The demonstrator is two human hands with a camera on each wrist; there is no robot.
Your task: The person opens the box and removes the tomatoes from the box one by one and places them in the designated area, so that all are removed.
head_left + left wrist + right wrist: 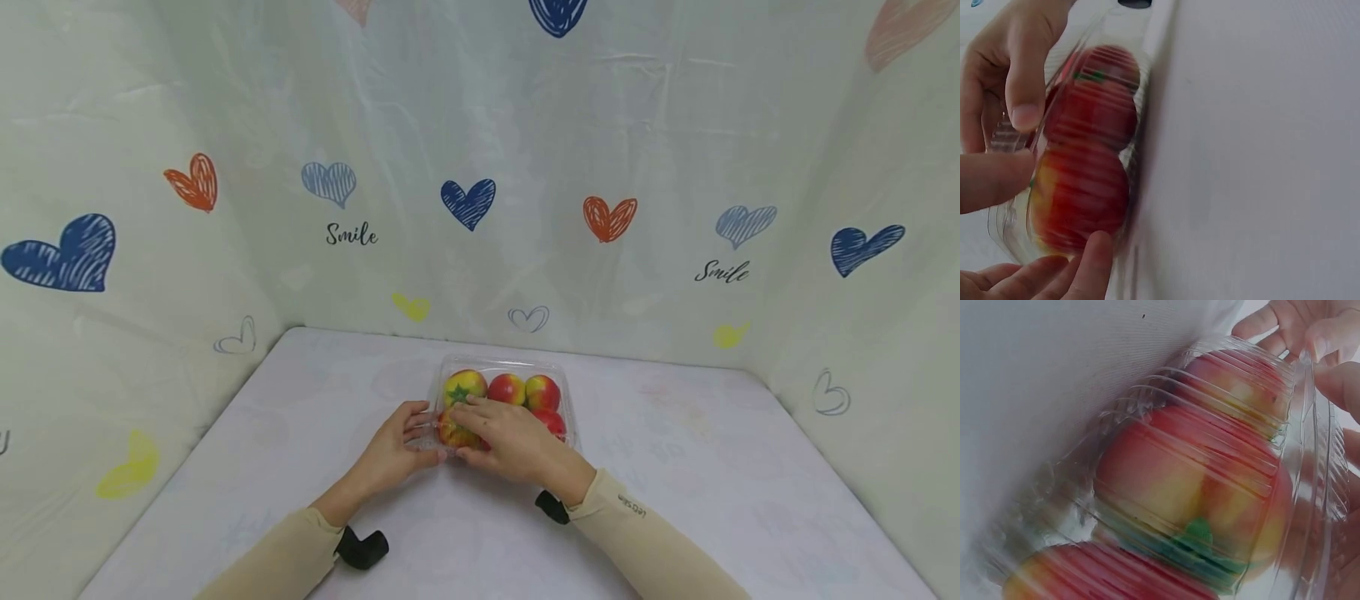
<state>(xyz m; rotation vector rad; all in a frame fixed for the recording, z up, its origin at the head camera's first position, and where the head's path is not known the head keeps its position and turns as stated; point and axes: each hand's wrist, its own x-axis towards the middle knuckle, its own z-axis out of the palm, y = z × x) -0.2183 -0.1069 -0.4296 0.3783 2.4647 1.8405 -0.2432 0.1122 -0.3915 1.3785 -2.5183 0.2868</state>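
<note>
A clear plastic box (510,363) with several red-and-yellow fruits (542,392) inside sits on the table. Green star-shaped leaves mark a yellowish fruit (465,384) at its back left. Around the front left corner of the box, my left hand (395,448) has its fingers spread, the tips at the side wall. My right hand (517,437) lies over the front of the box with extended fingers on the lid and the thumb at the front edge, covering part of the fruit. Through the ribbed front wall, red fruits (1085,194) show in the left wrist view.
The box stands on a pale tabletop (675,483), near its back edge. Behind and on both sides hangs a white curtain (525,125) printed with hearts and "Smile". A black wrist strap piece (363,550) juts out beneath the left sleeve.
</note>
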